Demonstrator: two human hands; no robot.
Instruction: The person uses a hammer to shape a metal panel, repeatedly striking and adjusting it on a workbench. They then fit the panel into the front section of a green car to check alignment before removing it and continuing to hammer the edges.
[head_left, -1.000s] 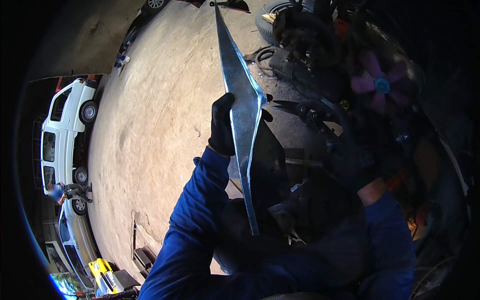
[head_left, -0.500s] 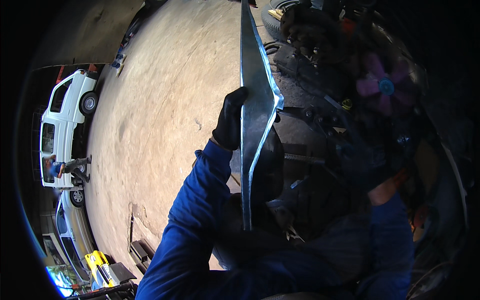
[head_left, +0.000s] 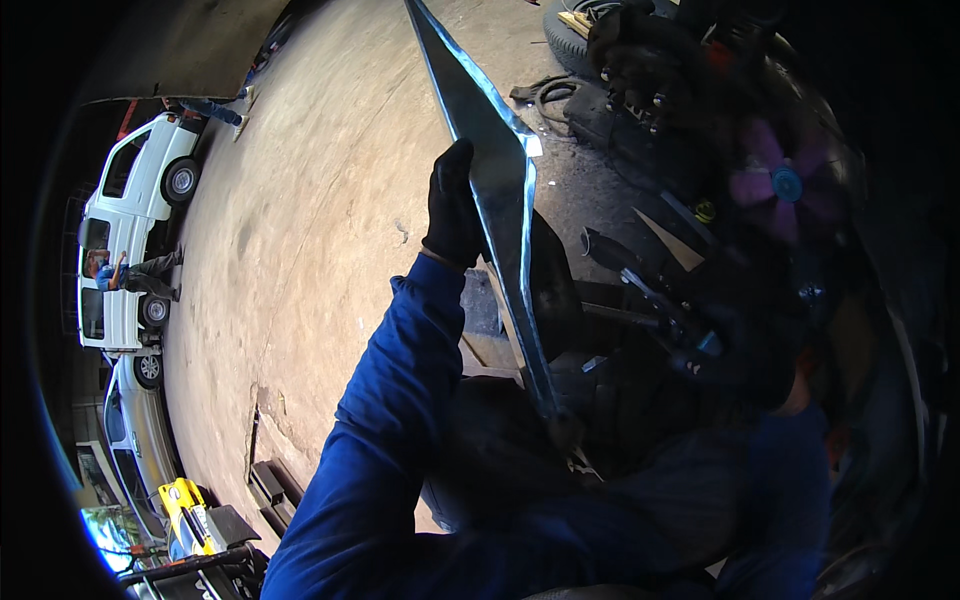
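My left hand, in a black glove, grips a long piece of dark sheet metal by its left edge. The piece slants from the upper left down to the right; its right edge is bent over, shiny and jagged, with a peak midway. To its right, in deep shade, are a pair of pliers with a broad jaw, apart from the metal. My right hand appears closed round their handles, though its fingers are mostly lost in the dark.
A tyre and dark mechanical parts lie at the far right, near a pink fan. Across the concrete floor stand a white vehicle and a person. A yellow machine is at lower left.
The pliers have come off the metal's bent edge and moved down and right. The sheet metal has tilted, its top swinging left. Another person's legs now show beyond the white vehicle.
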